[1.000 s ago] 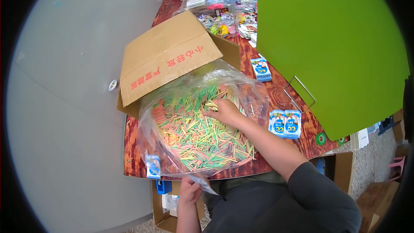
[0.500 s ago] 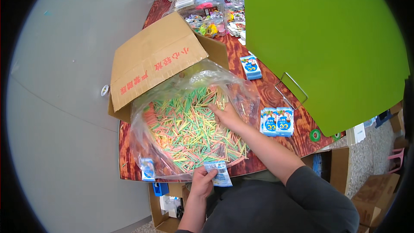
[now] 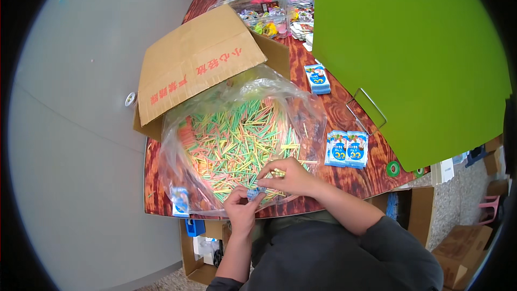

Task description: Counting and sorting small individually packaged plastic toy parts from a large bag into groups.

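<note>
At the near edge of the table, my left hand (image 3: 240, 209) is closed round a small blue-and-white packet (image 3: 254, 193), whose top faces up between the fingers. My right hand (image 3: 293, 179) is just to the right, its fingertips at the packet's mouth. A small bunch of short pale-yellow sticks (image 3: 278, 173) is held in the curled right fingers. Beneath and beyond both hands lies a heap of thin pink, green and yellow sticks (image 3: 231, 140) in a large clear plastic bag (image 3: 171, 164). The bag spills out of a tipped cardboard box (image 3: 196, 67).
Flat blue-and-white packets (image 3: 347, 149) lie in piles right of the bag, with another stack (image 3: 317, 79) farther back. One more packet (image 3: 180, 201) lies at the near left. A green panel (image 3: 409, 64) with a wire handle (image 3: 368, 110) covers the right side. Clear tubs (image 3: 264, 16) stand behind.
My right hand has come back from the heap toward me with sticks in it, reaching the packet. My left hand has lifted the packet slightly and turned it mouth-up.
</note>
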The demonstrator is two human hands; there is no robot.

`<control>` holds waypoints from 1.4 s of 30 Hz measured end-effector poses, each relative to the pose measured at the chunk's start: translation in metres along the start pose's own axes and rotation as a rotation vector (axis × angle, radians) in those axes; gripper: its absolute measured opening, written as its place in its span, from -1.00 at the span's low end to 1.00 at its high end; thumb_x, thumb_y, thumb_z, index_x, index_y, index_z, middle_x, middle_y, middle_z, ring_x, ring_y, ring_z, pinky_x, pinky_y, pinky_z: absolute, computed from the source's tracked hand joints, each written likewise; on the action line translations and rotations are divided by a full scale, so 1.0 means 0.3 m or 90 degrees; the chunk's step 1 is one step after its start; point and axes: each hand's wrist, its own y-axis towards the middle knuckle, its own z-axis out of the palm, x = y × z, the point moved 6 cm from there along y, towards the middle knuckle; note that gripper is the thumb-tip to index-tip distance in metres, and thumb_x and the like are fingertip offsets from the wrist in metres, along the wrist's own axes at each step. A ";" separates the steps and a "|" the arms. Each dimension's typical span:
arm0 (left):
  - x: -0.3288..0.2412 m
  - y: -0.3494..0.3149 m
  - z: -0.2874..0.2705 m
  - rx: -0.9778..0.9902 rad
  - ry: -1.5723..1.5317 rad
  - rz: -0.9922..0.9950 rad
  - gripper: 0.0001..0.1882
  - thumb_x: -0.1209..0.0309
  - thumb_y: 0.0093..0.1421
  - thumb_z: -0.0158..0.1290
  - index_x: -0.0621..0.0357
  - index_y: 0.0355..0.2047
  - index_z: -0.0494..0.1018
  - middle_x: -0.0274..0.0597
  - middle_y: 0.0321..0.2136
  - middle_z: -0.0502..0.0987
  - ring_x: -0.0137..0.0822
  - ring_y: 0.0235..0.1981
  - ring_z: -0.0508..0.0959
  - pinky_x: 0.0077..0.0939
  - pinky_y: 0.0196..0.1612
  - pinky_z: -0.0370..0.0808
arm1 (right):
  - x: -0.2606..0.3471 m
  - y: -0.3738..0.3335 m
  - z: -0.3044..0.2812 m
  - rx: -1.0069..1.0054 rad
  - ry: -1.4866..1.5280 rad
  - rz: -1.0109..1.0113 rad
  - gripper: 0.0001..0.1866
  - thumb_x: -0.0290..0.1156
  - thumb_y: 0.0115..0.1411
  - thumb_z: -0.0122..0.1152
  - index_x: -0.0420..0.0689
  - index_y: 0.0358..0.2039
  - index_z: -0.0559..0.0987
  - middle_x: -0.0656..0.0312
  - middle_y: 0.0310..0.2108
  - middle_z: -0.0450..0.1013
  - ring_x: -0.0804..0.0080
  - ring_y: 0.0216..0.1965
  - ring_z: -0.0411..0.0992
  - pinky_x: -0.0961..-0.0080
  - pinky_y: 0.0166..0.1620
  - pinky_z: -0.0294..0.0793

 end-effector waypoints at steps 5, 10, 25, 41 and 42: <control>-0.067 0.008 0.055 0.032 0.157 0.108 -0.70 0.73 -0.09 0.33 0.23 -0.44 0.43 -0.37 -0.46 0.45 -0.56 -0.41 0.46 -0.69 -0.30 0.40 | -0.030 -0.047 -0.027 0.009 0.009 0.007 -0.79 -0.37 0.12 0.39 -0.21 -0.29 0.67 0.21 -0.39 0.61 0.53 -0.25 0.56 0.61 -0.20 0.49; -0.063 -0.006 0.087 0.061 0.134 0.042 -0.62 0.68 -0.12 0.36 0.23 -0.34 0.40 -0.36 -0.49 0.44 -0.55 -0.43 0.44 -0.65 -0.34 0.40 | -0.038 -0.050 -0.062 0.073 -0.095 0.011 -0.76 -0.38 0.08 0.40 -0.13 -0.22 0.67 0.18 -0.33 0.62 0.41 -0.32 0.59 0.47 -0.23 0.54; -0.096 0.003 0.103 0.043 0.438 0.166 -0.68 0.62 -0.08 0.26 0.19 -0.40 0.32 -0.29 -0.60 0.43 -0.47 -0.54 0.44 -0.56 -0.42 0.41 | 0.007 -0.102 -0.021 0.096 -0.218 -0.119 -0.74 -0.51 0.06 0.22 -0.19 -0.18 0.56 -0.01 -0.30 0.50 -0.03 -0.20 0.51 0.20 -0.12 0.49; -0.091 0.046 0.164 0.097 0.630 0.303 -0.63 0.68 -0.18 0.23 0.18 -0.36 0.34 -0.17 -0.57 0.39 -0.20 -0.55 0.47 -0.35 -0.47 0.41 | 0.018 -0.129 -0.036 0.135 -0.397 -0.097 -0.53 -0.58 -0.03 0.13 -0.08 -0.03 0.55 0.19 -0.03 0.48 0.17 -0.05 0.49 0.28 -0.05 0.52; -0.092 0.048 0.165 0.095 0.631 0.303 -0.63 0.68 -0.18 0.23 0.18 -0.36 0.34 -0.17 -0.57 0.39 -0.20 -0.55 0.47 -0.35 -0.47 0.41 | 0.016 -0.132 -0.032 0.138 -0.397 -0.099 -0.54 -0.57 -0.03 0.14 -0.09 -0.03 0.55 0.18 -0.05 0.48 0.14 -0.07 0.50 0.26 -0.06 0.52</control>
